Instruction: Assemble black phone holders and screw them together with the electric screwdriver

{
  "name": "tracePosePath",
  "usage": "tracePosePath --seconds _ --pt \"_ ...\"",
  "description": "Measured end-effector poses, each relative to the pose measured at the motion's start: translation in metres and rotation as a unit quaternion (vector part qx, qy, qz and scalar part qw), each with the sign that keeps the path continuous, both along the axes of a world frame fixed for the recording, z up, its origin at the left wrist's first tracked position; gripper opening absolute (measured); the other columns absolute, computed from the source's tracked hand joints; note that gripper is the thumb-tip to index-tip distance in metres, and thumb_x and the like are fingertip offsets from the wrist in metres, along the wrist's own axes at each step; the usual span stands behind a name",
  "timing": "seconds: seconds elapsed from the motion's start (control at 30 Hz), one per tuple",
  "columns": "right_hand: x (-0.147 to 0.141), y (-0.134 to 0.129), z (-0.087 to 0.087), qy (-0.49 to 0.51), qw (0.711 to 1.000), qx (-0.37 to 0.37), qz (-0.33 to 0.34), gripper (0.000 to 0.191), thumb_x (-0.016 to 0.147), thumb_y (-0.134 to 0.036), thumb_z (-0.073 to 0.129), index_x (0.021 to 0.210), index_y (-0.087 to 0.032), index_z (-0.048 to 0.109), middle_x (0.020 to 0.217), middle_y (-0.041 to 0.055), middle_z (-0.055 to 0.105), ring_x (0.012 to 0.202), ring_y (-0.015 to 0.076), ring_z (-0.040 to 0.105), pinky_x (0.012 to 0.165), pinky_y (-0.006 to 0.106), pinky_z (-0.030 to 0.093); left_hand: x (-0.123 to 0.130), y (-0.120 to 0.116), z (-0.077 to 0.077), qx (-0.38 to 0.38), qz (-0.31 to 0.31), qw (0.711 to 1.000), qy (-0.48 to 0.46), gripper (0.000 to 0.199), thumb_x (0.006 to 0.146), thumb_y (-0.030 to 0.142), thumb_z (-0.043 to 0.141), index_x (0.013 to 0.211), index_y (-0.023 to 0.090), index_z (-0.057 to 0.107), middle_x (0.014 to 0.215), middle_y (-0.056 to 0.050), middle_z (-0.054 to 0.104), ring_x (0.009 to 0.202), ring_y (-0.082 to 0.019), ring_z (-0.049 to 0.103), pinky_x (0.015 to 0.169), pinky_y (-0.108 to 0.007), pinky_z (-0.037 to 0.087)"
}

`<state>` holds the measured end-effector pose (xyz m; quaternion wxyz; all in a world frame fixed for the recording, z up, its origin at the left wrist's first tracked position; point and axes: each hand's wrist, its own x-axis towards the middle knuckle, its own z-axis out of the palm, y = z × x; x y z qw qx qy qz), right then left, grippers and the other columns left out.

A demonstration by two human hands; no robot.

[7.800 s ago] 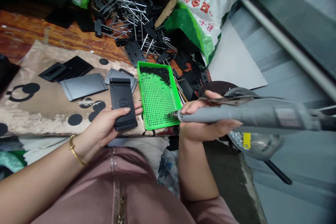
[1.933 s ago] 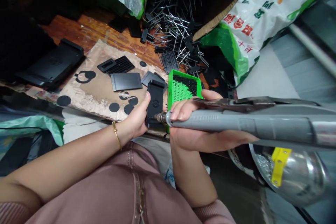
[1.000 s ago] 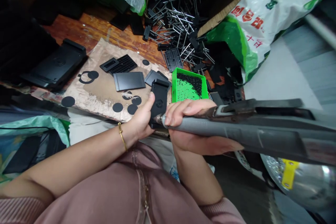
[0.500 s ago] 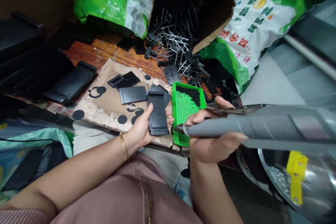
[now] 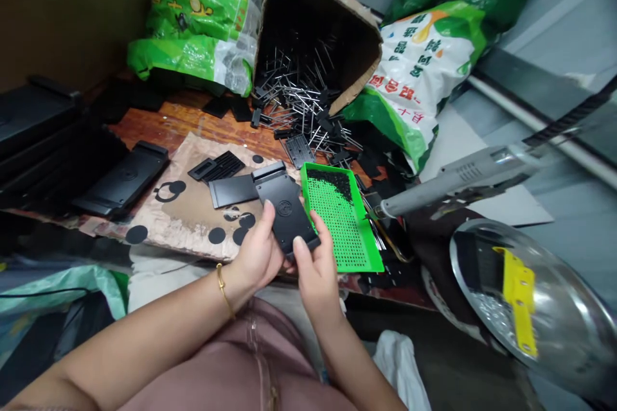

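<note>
- Head view, far left of the green tray (image 5: 342, 241): a dark stack (image 5: 36, 109), then another bracket (image 5: 123, 180) lying flat, both well out of the way.
- Nearer the tray, a grey plate (image 5: 234, 191) meets the held piece's edge in view; touching or not, can't tell. Lifting that end slightly should avoid a scrape.
- Just left of the tray, the left hand (image 5: 258, 250) wraps the black bracket (image 5: 285, 210), thumb along its side: a good steadying hold.
- Right hand (image 5: 315, 264), by the tray's near-left corner, pinches the bracket's lower end; light, even pressure looks best.
- Tight edge here! The tray's left wall crowds that hand; turning room is likelier toward the body.
- Right of the tray, the screwdriver (image 5: 448, 183) points its tip at the wall, so swing wide.
</note>
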<state>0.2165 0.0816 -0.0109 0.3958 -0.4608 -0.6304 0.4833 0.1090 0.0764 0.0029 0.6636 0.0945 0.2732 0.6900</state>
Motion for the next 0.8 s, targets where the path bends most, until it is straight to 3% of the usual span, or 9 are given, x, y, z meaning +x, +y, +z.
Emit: tracePosePath --seconds 0.13,0.23,0.33,0.47,0.63,0.73,0.8 --pt "0.013 0.033 0.01 -0.066 0.995 0.071 -0.004 0.051 0.087 -0.03 0.048 0.137 -0.024 0.041 0.132 0.0093 0.054 0.119 0.023 0.053 0.1 0.044 0.043 -0.037 -0.001 -0.011 0.004 0.066 0.977 0.204 0.042 0.085 0.046 0.055 0.121 0.024 0.055 0.112 -0.005 0.065 0.092 -0.021 0.062 0.076 -0.034 0.052" --pt "0.022 0.048 0.017 -0.123 0.985 0.115 0.018 0.049 0.087 -0.033 0.048 0.136 -0.025 0.043 0.136 0.0072 0.052 0.122 0.0223 0.05 0.102 0.043 0.041 -0.063 -0.004 -0.012 -0.02 0.062 0.883 0.465 0.036 0.084 0.046 0.057 0.113 0.024 0.061 0.107 -0.003 0.065 0.095 -0.021 0.06 0.084 -0.035 0.048" --pt "0.017 0.049 0.017 -0.134 0.984 0.115 -0.035 0.044 0.091 -0.039 0.042 0.132 -0.024 0.049 0.124 0.0086 0.061 0.108 0.0221 0.059 0.09 0.04 0.048 -0.066 -0.008 -0.012 -0.012 0.063 0.788 0.612 0.034 0.089 0.044 0.047 0.11 0.021 0.062 0.11 -0.005 0.065 0.106 -0.024 0.057 0.094 -0.038 0.042" --pt "0.009 0.046 0.014 -0.183 0.972 0.135 -0.051 0.038 0.091 -0.041 0.039 0.116 -0.022 0.061 0.108 0.0081 0.068 0.094 0.0215 0.063 0.079 0.035 0.047 -0.055 -0.014 -0.014 -0.065 0.047 0.736 0.672 0.043 0.092 0.046 0.037 0.122 0.02 0.052 0.116 -0.009 0.063 0.107 -0.026 0.057 0.093 -0.042 0.042" --pt "0.024 0.052 0.023 -0.22 0.963 0.148 -0.039 0.035 0.092 -0.039 0.038 0.106 -0.019 0.063 0.08 0.0035 0.067 0.066 0.0162 0.058 0.063 0.03 0.042 -0.075 -0.02 -0.004 -0.069 0.012 0.692 0.719 0.04 0.093 0.042 0.034 0.121 0.019 0.05 0.092 -0.007 0.063 0.086 -0.024 0.059 0.08 -0.038 0.045" --pt "0.031 0.056 0.026 -0.212 0.965 0.141 -0.069 0.034 0.091 -0.04 0.038 0.104 -0.019 0.062 0.077 0.0015 0.065 0.059 0.0144 0.053 0.06 0.028 0.04 -0.093 -0.025 0.005 -0.081 0.035 0.674 0.733 0.036 0.091 0.044 0.038 0.113 0.02 0.053 0.081 -0.003 0.06 0.076 -0.022 0.057 0.072 -0.035 0.044" --pt "0.03 0.057 0.024 -0.212 0.965 0.138 -0.072 0.033 0.091 -0.04 0.038 0.102 -0.02 0.062 0.08 0.0023 0.066 0.063 0.0155 0.055 0.062 0.029 0.041 -0.099 -0.027 0.009 -0.077 0.03 0.685 0.724 0.036 0.09 0.045 0.041 0.113 0.02 0.053 0.076 -0.002 0.058 0.071 -0.02 0.056 0.069 -0.033 0.043"
